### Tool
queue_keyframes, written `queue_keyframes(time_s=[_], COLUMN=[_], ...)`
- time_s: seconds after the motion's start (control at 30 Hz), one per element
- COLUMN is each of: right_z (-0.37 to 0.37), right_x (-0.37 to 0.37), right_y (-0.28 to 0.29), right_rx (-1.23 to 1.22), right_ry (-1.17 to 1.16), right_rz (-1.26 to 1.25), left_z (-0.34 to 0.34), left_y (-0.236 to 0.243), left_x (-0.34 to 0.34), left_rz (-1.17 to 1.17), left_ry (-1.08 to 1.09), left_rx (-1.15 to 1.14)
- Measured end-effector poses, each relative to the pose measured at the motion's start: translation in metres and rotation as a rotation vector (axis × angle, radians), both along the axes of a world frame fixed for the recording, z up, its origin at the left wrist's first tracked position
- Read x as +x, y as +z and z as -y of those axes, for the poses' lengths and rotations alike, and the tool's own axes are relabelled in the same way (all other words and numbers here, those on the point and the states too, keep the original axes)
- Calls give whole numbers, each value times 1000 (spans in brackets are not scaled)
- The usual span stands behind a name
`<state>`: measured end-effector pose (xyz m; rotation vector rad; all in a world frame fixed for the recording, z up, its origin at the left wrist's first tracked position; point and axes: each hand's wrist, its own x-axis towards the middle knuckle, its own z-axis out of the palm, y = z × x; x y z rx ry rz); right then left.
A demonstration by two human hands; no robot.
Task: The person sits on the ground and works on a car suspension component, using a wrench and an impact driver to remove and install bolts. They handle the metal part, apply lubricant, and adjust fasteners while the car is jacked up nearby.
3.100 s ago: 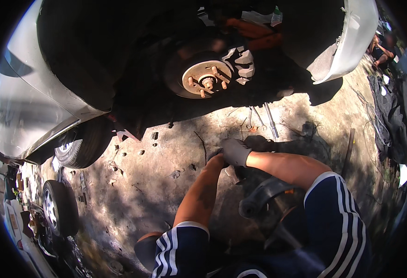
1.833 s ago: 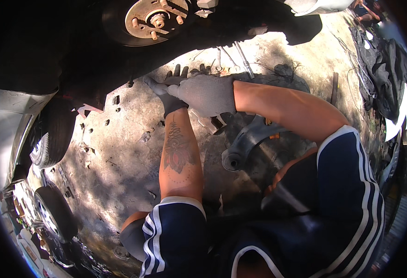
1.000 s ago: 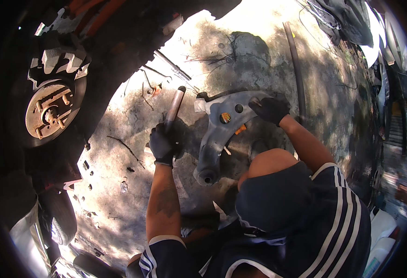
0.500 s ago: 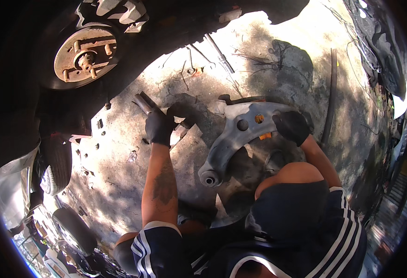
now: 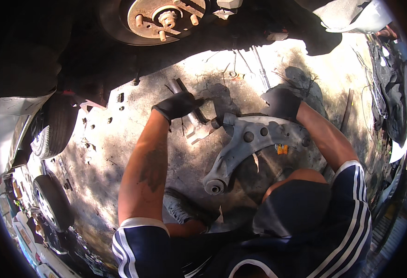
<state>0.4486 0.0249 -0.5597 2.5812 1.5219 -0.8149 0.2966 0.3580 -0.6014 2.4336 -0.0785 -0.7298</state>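
My left hand [image 5: 180, 105], in a dark glove, is closed round a steel cylindrical tool [image 5: 175, 84] lying at a slant, with a metal bracket-like piece [image 5: 196, 134] at its lower end. My gloved right hand [image 5: 284, 103] is just above the grey control arm [image 5: 226, 162], near the upper edge of that part; its fingers are too dark to make out. The control arm rests on the concrete, an orange-and-black object [image 5: 282, 149] beside it. Several wrenches [image 5: 233, 74] and a long metal bar [image 5: 261, 69] lie beyond my hands, under the car's edge.
Above is the car's exposed hub [image 5: 168, 21] in the wheel well. A red stand [image 5: 85, 99] and a tyre [image 5: 50, 132] are at the left, a loose wheel [image 5: 48, 201] lower down. Dark cloth [image 5: 386, 97] and a long rod [image 5: 347, 109] lie at the right.
My right hand has left the control arm's right part and moved up-left. My left hand has moved right with the cylindrical tool. The head view has swung back toward the hub.
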Motion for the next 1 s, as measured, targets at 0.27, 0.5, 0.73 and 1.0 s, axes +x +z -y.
queue_keyframes(time_s=[0.27,0.5,0.73,1.0], right_z=[-105,-129,-228,-210], right_x=[92,99,63,35], right_y=[-90,-140,-129,-103], right_rx=[-4,123,181,-79], right_ry=[-212,-560,-333,-208], right_rz=[274,387,456,299], left_z=[-162,-145,-164,-98], left_y=[118,56,26,1], left_x=[-120,-260,-244,-123], left_rz=[335,143,257,265], left_ry=[606,1132,1134,788], left_rx=[17,-404,-526,-903])
